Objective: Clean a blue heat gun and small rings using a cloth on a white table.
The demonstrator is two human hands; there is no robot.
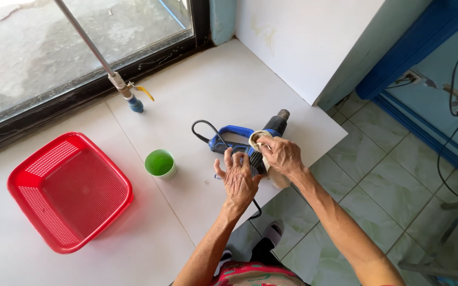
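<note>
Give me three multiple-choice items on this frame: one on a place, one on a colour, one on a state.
1. Where does the green cup stand?
A. inside the basket
B. on the white counter, between the basket and the power tool
C. on the floor

2. What colour is the mesh basket?
A. red
B. yellow
C. white

3. What does the right hand do?
A. hangs free
B. grips the cup
C. presses a pale cloth on the blue and black power tool

Answers: 1 B, the cup sits on the counter. 2 A, the mesh is red. 3 C, cloth bunched under its fingers; the left hand rests on the tool too.
</note>
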